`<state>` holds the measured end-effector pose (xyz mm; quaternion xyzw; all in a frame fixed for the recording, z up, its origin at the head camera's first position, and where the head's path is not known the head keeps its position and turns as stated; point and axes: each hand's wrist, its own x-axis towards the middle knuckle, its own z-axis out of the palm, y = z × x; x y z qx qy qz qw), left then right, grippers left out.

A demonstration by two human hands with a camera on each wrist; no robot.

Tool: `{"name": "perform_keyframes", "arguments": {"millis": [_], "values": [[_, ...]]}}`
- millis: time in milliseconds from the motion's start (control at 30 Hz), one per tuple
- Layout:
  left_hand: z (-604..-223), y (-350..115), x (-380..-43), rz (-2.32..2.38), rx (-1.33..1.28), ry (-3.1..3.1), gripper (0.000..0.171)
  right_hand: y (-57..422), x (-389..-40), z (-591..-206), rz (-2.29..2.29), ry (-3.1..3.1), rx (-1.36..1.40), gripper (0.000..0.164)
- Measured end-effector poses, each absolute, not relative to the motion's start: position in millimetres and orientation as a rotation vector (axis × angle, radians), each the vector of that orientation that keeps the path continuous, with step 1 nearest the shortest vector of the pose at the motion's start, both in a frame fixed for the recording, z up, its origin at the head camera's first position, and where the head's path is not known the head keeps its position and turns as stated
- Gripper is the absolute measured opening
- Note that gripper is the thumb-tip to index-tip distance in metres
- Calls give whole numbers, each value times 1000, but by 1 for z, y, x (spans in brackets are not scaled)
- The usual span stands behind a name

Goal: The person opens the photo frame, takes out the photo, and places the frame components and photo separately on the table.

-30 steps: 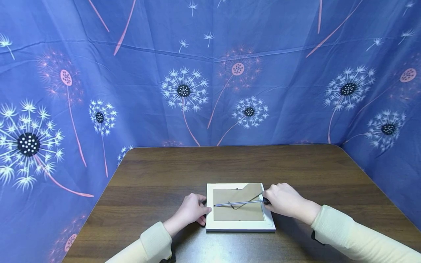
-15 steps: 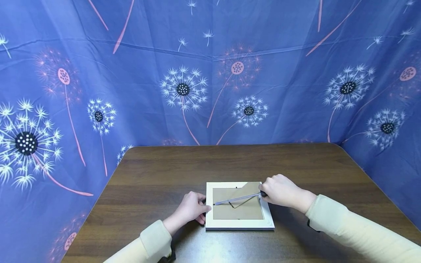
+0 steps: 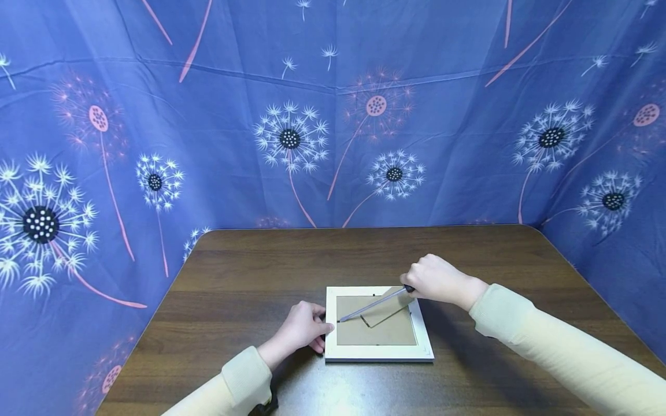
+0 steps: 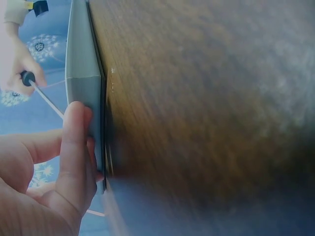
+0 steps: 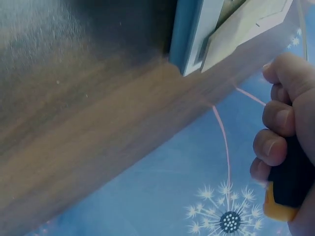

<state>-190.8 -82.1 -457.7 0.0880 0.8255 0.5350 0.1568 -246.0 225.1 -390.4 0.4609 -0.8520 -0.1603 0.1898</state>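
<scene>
A white picture frame [image 3: 377, 353] lies back side up on the table, showing its brown backing board [image 3: 387, 335] and a stand leg [image 3: 393, 306] attached to it. My left hand [image 3: 302, 329] holds the frame's left edge, thumb on the white border and fingers along the side. My right hand [image 3: 439, 280] grips the black-and-yellow handle [image 5: 290, 182] of a screwdriver [image 3: 372, 306], held raised at the far right of the frame. Its metal shaft slants down leftward across the board. The tip is at a small dark tab [image 3: 338, 321] on the left inner edge.
The brown wooden table [image 3: 250, 260] extends around the frame. Behind it and at both sides hangs a blue cloth [image 3: 224, 115] with a dandelion print. More small dark tabs [image 3: 377, 345] sit along the inner border.
My right hand has moved away from me, slightly left and upward, swinging the screwdriver's handle so the shaft slants more. Its tip stays by the left tab. My left hand and the frame keep their places.
</scene>
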Motion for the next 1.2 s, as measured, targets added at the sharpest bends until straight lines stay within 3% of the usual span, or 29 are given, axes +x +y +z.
{"name": "perform_keyframes", "arguments": {"millis": [633,967,1200], "values": [[-459,-82,-189,1554,225,2355,49,216,-258,-380,-474,-2328,1412,32],[-460,-81,-188,1557,220,2349,48,227,-238,-397,-421,-2443,1294,23],[-459,-80,-187,1554,207,2344,50,224,-229,-390,-409,-2433,1246,26]]}}
